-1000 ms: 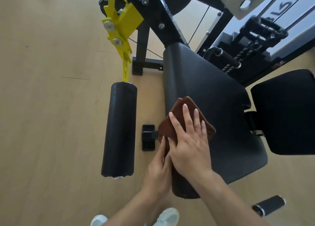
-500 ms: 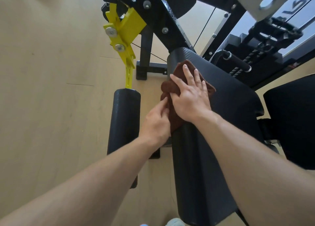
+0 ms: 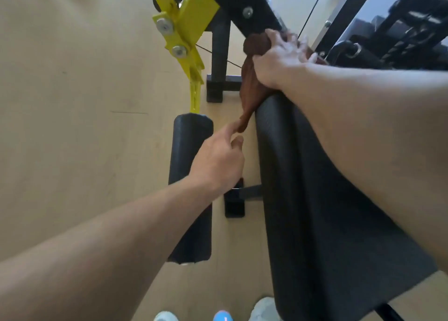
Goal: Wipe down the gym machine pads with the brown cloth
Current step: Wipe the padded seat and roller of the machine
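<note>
The brown cloth (image 3: pixel 249 78) lies bunched at the far end of the long black seat pad (image 3: pixel 315 199), with one tail hanging down the pad's left edge. My right hand (image 3: pixel 278 54) presses flat on the cloth at the top of the pad, fingers spread toward the black frame. Lower down, my left hand (image 3: pixel 218 163) pinches the hanging tip of the cloth between finger and thumb. A black roller pad (image 3: pixel 189 175) runs parallel to the seat pad on its left.
A yellow bracket (image 3: pixel 184 35) and black frame beam (image 3: pixel 244 3) rise at the top. Cables and a weight stack (image 3: pixel 400 30) stand at the upper right. A black foot bracket (image 3: pixel 234 204) sits between the pads. Wooden floor (image 3: pixel 72 102) spreads left. My shoes (image 3: pixel 218 317) show below.
My right hand has pushed the cloth farther up the seat pad to its far end. My left hand has stayed back and now holds only the cloth's trailing tip.
</note>
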Available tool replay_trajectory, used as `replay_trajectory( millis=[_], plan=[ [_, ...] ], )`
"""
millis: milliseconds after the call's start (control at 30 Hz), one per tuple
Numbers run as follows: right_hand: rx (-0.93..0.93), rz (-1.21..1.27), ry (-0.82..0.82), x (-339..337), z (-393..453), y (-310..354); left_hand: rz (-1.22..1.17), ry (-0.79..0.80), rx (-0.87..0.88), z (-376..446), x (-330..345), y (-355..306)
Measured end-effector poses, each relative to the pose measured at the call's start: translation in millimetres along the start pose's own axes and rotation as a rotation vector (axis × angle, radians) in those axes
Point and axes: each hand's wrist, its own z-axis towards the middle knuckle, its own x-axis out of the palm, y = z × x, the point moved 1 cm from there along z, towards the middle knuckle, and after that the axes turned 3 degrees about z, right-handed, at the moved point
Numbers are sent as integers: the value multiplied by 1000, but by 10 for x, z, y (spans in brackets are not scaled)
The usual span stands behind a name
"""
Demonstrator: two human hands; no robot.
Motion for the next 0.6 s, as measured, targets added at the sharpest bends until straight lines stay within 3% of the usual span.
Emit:
replay_trajectory(
  millis=[200,367,600],
  plan=[
    [-25,-46,76,-22,-202,7,-28,-32,-45,-236,-74,102],
    [-164,-92,112,75,-832,-122,-76,-27,-43,-437,-12,-12],
    [-175,20,54,247,-2363,-610,-529,106,-251,-857,415,42]
  ],
)
